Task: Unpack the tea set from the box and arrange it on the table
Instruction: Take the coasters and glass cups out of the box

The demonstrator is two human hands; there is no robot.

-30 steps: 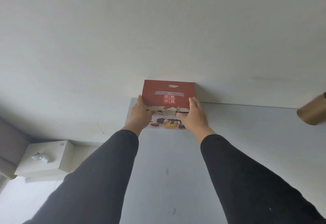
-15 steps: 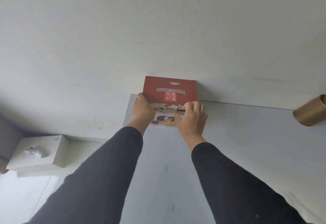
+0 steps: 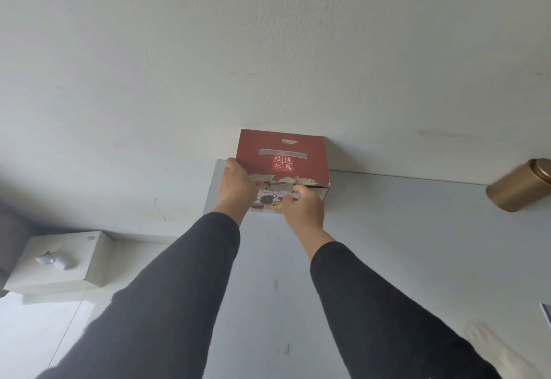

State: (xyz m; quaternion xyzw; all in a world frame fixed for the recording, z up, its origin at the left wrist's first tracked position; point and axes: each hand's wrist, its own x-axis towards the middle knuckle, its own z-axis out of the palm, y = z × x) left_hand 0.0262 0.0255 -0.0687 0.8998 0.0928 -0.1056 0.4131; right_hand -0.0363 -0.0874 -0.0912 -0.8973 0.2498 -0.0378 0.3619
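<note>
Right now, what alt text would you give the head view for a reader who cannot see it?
Both hands work at the front top edge of a closed red tea set box on a grey table against a white wall: left hand at its left corner, right hand at the flap. A brass canister lies far right.

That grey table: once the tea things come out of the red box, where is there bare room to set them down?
The table shows bare grey between the box and the brass tin, and nearer, right of the right sleeve. It is crowded at the box front, where the left hand and right hand work the flap, and between the sleeves.
</note>
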